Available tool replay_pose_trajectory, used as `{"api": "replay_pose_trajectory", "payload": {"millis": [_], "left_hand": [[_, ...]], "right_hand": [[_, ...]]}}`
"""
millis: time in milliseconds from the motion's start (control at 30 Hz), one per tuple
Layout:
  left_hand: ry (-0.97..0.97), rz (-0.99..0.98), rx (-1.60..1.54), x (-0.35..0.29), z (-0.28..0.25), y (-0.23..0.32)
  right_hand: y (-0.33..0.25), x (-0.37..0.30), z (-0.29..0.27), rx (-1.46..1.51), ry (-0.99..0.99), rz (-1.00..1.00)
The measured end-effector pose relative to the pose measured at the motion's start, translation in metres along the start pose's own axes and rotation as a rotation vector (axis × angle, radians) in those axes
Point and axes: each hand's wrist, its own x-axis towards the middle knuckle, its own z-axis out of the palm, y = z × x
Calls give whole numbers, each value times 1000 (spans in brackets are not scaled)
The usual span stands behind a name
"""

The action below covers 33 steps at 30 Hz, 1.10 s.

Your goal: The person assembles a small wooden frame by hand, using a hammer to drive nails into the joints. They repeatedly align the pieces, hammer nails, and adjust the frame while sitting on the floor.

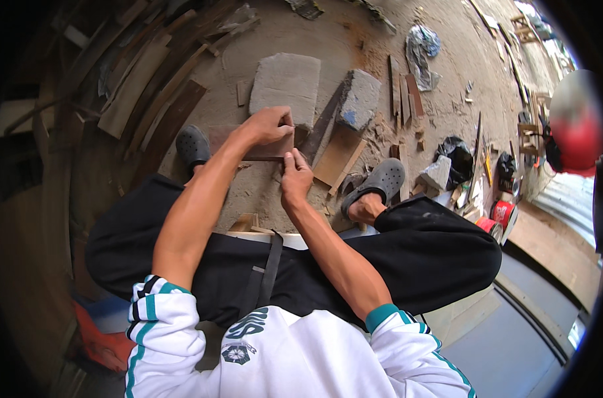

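Observation:
A flat brown wooden board lies between my hands, in front of a grey concrete slab. My left hand reaches over it, with its bent fingers closed at the board's far right corner; the fingertips are partly hidden. At the near right corner, my right hand grips the board's edge with the thumb up and the fingers curled. To the right of the board, a second, lighter brown wooden piece leans near a rough grey block.
Long planks are piled at the left. My grey clogs stand either side of the work, the right clog beside wood scraps. Further right are a black plastic bag, red cans and a blurred red-and-white round object.

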Motion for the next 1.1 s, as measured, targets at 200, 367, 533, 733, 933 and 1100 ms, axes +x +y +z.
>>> {"api": "replay_pose_trajectory", "payload": {"millis": [200,367,533,733,933,1100], "left_hand": [[-92,41,-61,6,4,-8],[-77,6,-128,3,7,-9],[10,-18,-106,3,9,-7],[167,-33,118,1,15,5],[160,-127,-80,-5,15,6],[131,-82,-137,-11,15,-2]], "right_hand": [[-13,-10,-7,-10,-133,85],[-30,-6,-15,-132,-134,75],[-11,29,-24,-221,-109,-40],[-39,85,-31,-280,-397,-32],[-40,112,-32,-7,-758,182],[-26,121,-26,50,-800,161]]}}
